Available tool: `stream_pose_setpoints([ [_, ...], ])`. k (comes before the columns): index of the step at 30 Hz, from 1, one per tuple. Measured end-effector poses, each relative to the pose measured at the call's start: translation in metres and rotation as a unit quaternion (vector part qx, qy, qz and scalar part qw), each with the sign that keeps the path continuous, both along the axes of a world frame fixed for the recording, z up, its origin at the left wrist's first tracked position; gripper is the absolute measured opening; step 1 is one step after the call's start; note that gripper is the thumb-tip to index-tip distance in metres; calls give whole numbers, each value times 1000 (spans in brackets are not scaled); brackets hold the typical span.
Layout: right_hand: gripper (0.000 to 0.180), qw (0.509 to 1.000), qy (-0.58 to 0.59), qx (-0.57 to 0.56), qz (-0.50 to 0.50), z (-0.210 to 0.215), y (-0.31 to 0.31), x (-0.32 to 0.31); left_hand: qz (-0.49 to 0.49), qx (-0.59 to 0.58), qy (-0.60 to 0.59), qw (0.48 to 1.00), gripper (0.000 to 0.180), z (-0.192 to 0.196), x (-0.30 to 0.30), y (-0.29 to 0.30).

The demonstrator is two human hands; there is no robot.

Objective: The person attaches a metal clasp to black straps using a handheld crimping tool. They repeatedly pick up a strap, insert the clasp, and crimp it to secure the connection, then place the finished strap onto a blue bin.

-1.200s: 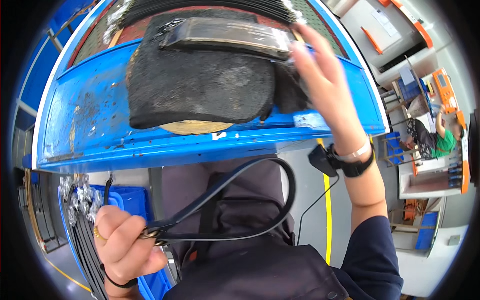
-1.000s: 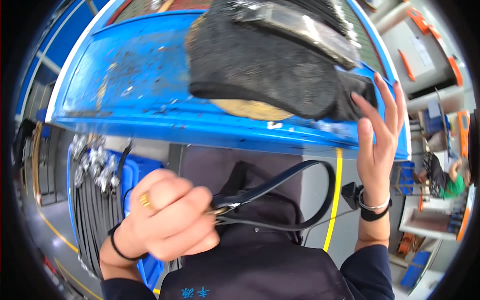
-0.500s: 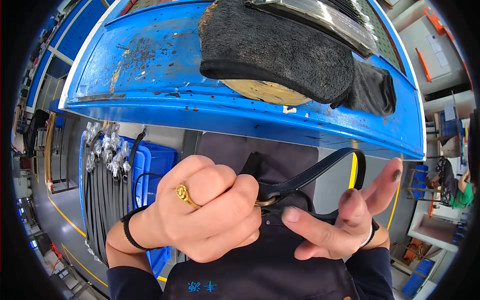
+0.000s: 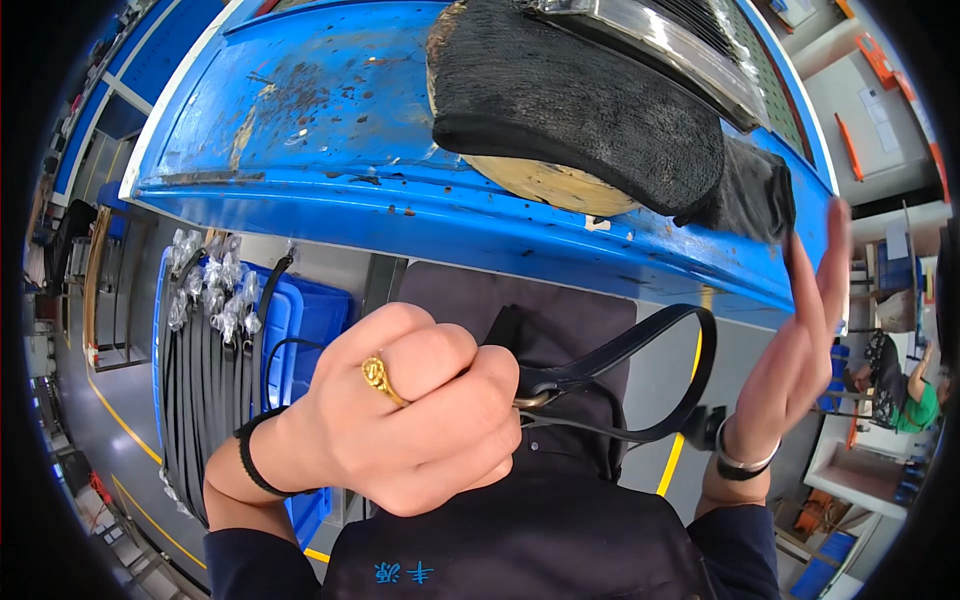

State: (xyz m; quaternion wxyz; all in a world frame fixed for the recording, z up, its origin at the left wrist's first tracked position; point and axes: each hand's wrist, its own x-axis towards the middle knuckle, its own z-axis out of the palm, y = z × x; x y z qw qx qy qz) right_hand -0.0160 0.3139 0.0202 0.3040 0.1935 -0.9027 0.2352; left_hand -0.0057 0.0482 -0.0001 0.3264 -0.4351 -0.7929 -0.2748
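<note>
My left hand (image 4: 410, 415), wearing a gold ring and a black wrist band, is closed in a fist on the end of a black looped strap (image 4: 640, 375) with a small metal fitting. The loop sticks out to the right, in front of my dark clothing. My right hand (image 4: 795, 345) is raised with fingers straight and apart, its fingertips near the right end of a black fabric pad (image 4: 580, 100) that lies on the blue workbench (image 4: 330, 120). A tan disc (image 4: 545, 180) shows under the pad. A long clear-fronted part (image 4: 660, 45) rests on top of it.
A blue bin (image 4: 300, 330) with black strips and bagged parts (image 4: 210, 290) stands on the floor at my left. A yellow floor line (image 4: 680, 440) runs under the bench. Another person in green (image 4: 900, 390) sits at far right.
My right hand came off the pad, dropped to the strap loop beside my left hand, and has now lifted back up toward the pad's right end. My left hand rose, still gripping the strap.
</note>
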Motion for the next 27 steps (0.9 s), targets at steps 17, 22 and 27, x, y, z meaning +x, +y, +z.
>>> stream_pose_setpoints([
  [17, 58, 934, -80, 219, 271, 17, -29, 9, -95, -46, -79, 991, 17, 10, -8, -4],
  [22, 57, 931, -79, 221, 279, 11, -33, 7, -97, -48, -84, 991, 17, 11, -8, -5],
  [27, 59, 960, -106, 154, 211, 19, -21, -7, -80, -41, -94, 991, 15, 14, -5, -10],
])
